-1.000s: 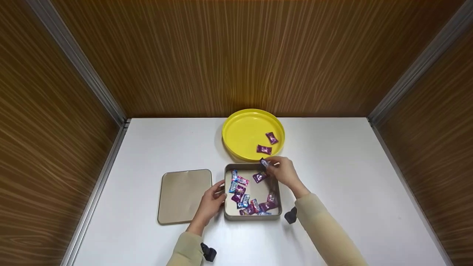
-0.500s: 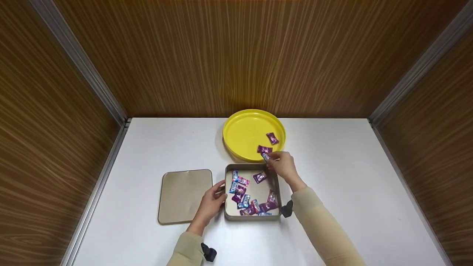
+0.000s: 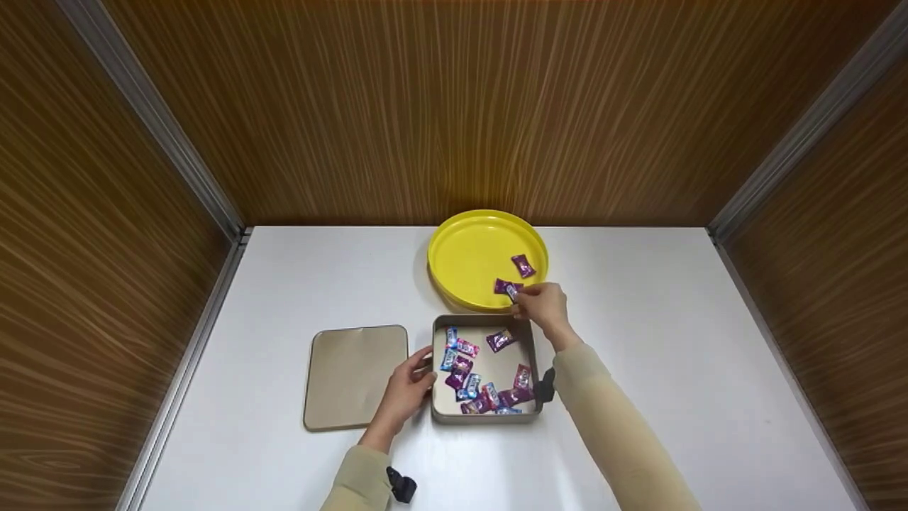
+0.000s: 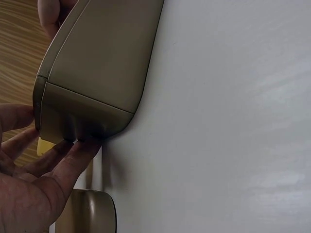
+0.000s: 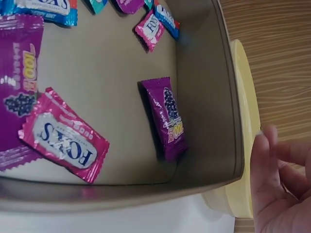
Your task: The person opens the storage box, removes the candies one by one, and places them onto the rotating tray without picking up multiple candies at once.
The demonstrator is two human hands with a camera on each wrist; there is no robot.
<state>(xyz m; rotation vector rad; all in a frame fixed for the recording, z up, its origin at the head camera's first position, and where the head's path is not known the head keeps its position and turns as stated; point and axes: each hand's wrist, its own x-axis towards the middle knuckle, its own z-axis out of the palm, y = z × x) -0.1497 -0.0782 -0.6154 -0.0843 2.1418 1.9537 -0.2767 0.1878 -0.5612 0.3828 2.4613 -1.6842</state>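
Observation:
In the head view, my right hand (image 3: 543, 309) pinches a small wrapped candy (image 3: 511, 292) over the near right rim of the yellow round tray (image 3: 461, 255). Two purple candies, one of them this purple candy (image 3: 523, 266), lie in that tray; the held candy overlaps the other. My left hand (image 3: 404, 394) rests its fingers against the left wall of the square tin (image 3: 484, 419), which holds several wrapped candies. The left wrist view shows the thumb and fingers touching the tin's side. In the right wrist view a purple candy (image 5: 165, 116) lies near the tin wall; the pinched candy is hidden there.
The tin's lid (image 3: 355, 376) lies flat on the white table (image 3: 638, 319), left of the tin and beside my left hand. Wood-grain panels (image 3: 454, 106) stand at the back and both sides. The tray sits close behind the tin.
My right hand has moved away from me, carrying the pinched candy from over the tin's far edge to over the yellow tray. The left hand and tin have stayed in place.

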